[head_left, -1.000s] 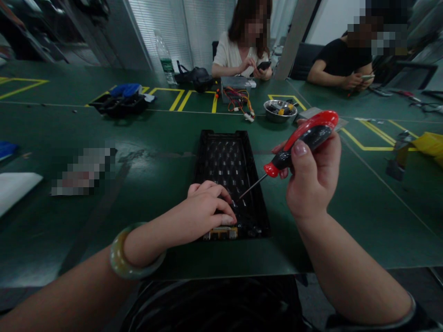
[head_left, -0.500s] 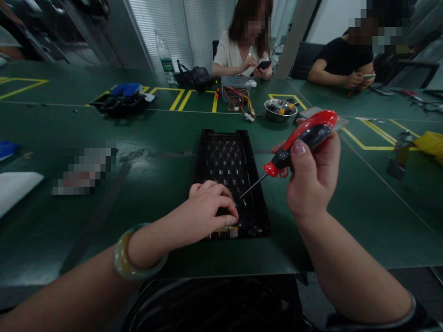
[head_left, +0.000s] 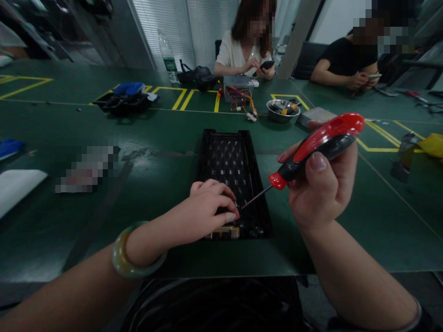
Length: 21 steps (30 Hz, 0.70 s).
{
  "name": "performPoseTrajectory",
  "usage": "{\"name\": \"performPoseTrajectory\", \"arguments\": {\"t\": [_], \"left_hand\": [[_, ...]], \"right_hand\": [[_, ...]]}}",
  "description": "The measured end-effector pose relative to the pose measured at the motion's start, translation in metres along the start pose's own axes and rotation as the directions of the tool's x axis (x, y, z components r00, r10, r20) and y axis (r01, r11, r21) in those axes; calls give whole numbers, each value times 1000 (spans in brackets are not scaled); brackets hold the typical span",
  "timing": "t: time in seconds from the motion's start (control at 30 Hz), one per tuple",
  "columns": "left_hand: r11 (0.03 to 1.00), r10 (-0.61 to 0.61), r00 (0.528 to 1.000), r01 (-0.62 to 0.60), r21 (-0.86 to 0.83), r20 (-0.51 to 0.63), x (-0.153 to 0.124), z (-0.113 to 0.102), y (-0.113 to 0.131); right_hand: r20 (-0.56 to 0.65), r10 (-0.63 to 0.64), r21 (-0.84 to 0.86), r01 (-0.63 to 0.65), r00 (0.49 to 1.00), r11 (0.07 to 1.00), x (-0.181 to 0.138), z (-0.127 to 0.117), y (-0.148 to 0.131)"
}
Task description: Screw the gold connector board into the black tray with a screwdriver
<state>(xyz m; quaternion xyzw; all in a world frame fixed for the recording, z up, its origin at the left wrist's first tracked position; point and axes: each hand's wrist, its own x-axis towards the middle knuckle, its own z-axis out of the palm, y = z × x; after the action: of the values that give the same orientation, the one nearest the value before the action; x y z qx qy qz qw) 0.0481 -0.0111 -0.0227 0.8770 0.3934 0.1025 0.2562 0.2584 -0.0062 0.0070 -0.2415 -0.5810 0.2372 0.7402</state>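
A long black perforated housing [head_left: 229, 161] lies lengthwise on the green table in front of me, with a small circuit board [head_left: 223, 232] at its near end. My left hand [head_left: 207, 207] rests on the near part of the housing, fingers curled and pressed down near the board. My right hand [head_left: 321, 184] grips a red-and-black screwdriver [head_left: 318, 145] held above the table. Its thin shaft slants down-left, and the tip sits right beside my left fingertips. A pale green bangle [head_left: 129, 263] circles my left wrist.
A metal bowl [head_left: 281, 110] of small parts and a grey box with coloured wires [head_left: 240, 94] stand beyond the housing. A black tray with blue items [head_left: 122, 99] sits back left, a water bottle [head_left: 168, 57] behind. Two people across the table hold phones. Yellow objects [head_left: 429, 145] lie right.
My right hand and the screwdriver have come closer and lower, bringing the tip down next to my left fingertips. My left hand has stayed on the housing.
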Motion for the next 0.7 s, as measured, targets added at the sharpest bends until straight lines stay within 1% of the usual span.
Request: {"name": "performPoseTrajectory", "arguments": {"t": [0.07, 0.23, 0.47, 0.63, 0.7], "left_hand": [[1000, 1, 1000, -1, 16, 7, 0, -3, 1], [998, 28, 999, -29, 51, 24, -1, -6, 3], [998, 29, 999, -30, 51, 24, -1, -5, 3], [998, 25, 999, -26, 49, 30, -3, -5, 4], [999, 29, 999, -31, 44, 29, -3, -5, 4]], "right_hand": [[64, 11, -12, -11, 998, 1000, -3, 1, -2], [222, 96, -129, -68, 970, 989, -14, 3, -4], [300, 130, -220, -64, 945, 973, -19, 2, -6], [334, 173, -237, -95, 927, 967, -19, -1, -8], [346, 168, -221, -94, 923, 971, -18, -1, -8]]}}
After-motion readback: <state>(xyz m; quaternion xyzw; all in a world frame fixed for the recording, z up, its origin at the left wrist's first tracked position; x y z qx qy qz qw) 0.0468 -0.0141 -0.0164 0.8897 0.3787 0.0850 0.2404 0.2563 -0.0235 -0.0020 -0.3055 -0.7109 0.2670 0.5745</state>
